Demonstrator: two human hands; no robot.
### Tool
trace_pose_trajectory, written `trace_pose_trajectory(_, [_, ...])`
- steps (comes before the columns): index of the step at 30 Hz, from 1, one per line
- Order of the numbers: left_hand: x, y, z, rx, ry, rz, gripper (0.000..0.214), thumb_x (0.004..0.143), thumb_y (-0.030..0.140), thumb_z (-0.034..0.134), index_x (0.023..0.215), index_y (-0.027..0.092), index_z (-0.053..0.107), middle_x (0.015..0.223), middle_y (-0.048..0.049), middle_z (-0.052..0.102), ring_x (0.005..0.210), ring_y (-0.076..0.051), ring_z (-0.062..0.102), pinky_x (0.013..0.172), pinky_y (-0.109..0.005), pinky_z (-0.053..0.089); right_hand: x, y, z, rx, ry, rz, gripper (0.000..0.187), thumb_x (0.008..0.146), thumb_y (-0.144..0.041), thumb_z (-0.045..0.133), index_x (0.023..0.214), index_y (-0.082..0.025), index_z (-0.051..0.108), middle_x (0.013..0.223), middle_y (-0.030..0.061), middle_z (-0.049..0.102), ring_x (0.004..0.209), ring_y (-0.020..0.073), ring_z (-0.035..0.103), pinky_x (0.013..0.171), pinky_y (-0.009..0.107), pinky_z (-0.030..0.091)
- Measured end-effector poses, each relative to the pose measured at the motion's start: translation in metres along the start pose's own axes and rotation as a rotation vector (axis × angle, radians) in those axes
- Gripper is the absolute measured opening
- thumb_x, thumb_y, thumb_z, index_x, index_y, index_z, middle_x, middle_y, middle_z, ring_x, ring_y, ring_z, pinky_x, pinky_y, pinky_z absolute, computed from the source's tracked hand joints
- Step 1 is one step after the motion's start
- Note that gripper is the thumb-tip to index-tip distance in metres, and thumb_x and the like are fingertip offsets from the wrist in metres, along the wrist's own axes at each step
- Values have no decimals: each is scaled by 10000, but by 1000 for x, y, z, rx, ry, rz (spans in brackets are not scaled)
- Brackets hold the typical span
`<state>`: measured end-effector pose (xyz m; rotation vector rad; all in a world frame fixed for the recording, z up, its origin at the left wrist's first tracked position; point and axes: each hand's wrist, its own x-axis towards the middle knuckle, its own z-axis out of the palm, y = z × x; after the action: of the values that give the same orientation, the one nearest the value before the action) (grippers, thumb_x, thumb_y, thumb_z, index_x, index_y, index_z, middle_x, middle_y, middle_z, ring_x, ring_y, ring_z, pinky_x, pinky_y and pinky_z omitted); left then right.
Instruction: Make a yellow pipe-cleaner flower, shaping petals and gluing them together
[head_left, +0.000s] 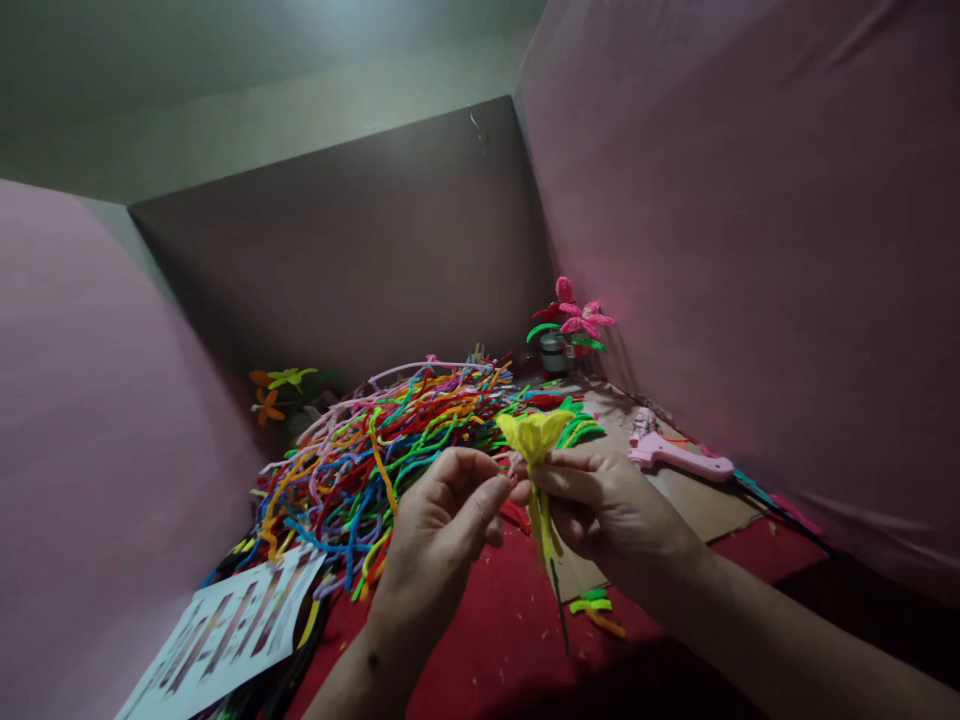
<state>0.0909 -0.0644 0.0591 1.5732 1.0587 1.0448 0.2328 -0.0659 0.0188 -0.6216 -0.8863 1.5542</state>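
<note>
My right hand (611, 505) pinches a yellow pipe-cleaner flower (534, 436) just below its petals; its yellow-green stem (545, 530) hangs down over the red surface. My left hand (444, 520) is closed in a pinch beside the flower's base, fingertips touching the same spot. Both hands are raised above the work surface, in front of a big heap of coloured pipe cleaners (375, 460).
A pink glue gun (679, 457) lies on brown cardboard (705, 505) at the right. A pink flower in a small pot (570, 330) stands at the back, orange and green flowers (277, 390) at the left. A printed sheet (225, 625) lies front left. Pink walls enclose the space.
</note>
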Motion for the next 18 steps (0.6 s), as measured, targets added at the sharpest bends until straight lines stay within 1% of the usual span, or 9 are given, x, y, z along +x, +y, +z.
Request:
trace_pose_trajectory(2, [0, -4, 5, -22, -48, -51, 204, 712, 295, 620, 780, 151, 492, 595, 46, 521, 435, -37, 436, 420, -169, 336, 4, 2, 1, 85, 15, -20, 206, 668, -311, 662, 715, -113, 631, 427, -67, 418, 318, 8, 233, 316, 180, 115])
trace_pose_trajectory(4, [4, -9, 9, -64, -79, -103, 233, 702, 314, 624, 793, 155, 480, 545, 58, 502, 386, -41, 415, 373, -171, 291, 7, 4, 1, 105, 28, -45, 210, 665, -317, 662, 682, -114, 613, 410, -72, 408, 316, 9, 224, 320, 183, 109])
trace_pose_trajectory(7, [12, -16, 10, -109, -118, -142, 245, 732, 371, 581, 802, 157, 482, 479, 62, 488, 326, -39, 373, 336, -166, 225, 10, 7, 1, 60, 42, -67, 218, 659, -331, 659, 649, -126, 585, 360, -83, 371, 308, 16, 234, 326, 184, 106])
trace_pose_trajectory(10, [18, -22, 8, -81, -166, -165, 258, 743, 399, 559, 751, 143, 523, 430, 60, 455, 310, -33, 358, 332, -159, 200, 13, 10, -1, -10, 63, -89, 216, 677, -324, 638, 615, -129, 569, 341, -78, 373, 301, 19, 244, 326, 188, 106])
trace_pose_trajectory(13, [20, -25, 6, -73, -165, -162, 262, 741, 397, 561, 723, 135, 545, 428, 64, 423, 313, -26, 343, 334, -157, 190, 16, 12, -4, -44, 67, -80, 216, 691, -310, 623, 593, -125, 566, 330, -76, 368, 295, 19, 248, 323, 188, 117])
trace_pose_trajectory(18, [21, -30, 6, -125, -149, -165, 252, 750, 380, 561, 773, 129, 549, 437, 78, 379, 323, -11, 266, 333, -152, 176, 19, 13, -5, -26, 64, -45, 170, 658, -276, 647, 617, -125, 580, 320, -76, 380, 281, 26, 272, 314, 182, 141])
